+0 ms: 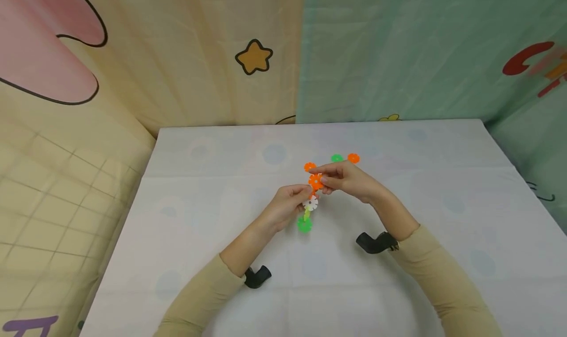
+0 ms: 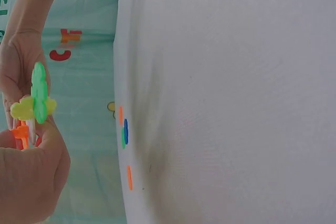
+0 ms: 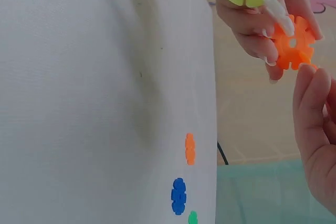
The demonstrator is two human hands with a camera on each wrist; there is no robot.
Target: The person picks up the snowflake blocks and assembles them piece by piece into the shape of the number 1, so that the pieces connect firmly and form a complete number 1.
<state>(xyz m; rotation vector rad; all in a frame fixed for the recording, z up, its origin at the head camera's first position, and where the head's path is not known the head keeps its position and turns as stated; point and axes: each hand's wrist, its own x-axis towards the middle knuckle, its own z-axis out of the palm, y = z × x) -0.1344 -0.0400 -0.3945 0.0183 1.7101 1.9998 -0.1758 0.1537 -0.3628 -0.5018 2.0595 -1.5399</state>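
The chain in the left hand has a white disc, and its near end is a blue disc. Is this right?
Not quite: the near end disc is green, not blue, as the head view shows. The left hand does hold the chain, with its white disc.

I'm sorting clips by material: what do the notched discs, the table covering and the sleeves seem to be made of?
Notched discs: probably moulded plastic, smooth, with clean-cut slots and even, bright colour.
Table covering: cloth or thin plastic sheeting, mostly matte, with straight crease lines; I can't tell which.
Sleeves: apparently fabric, matte beige, with soft wrinkles.
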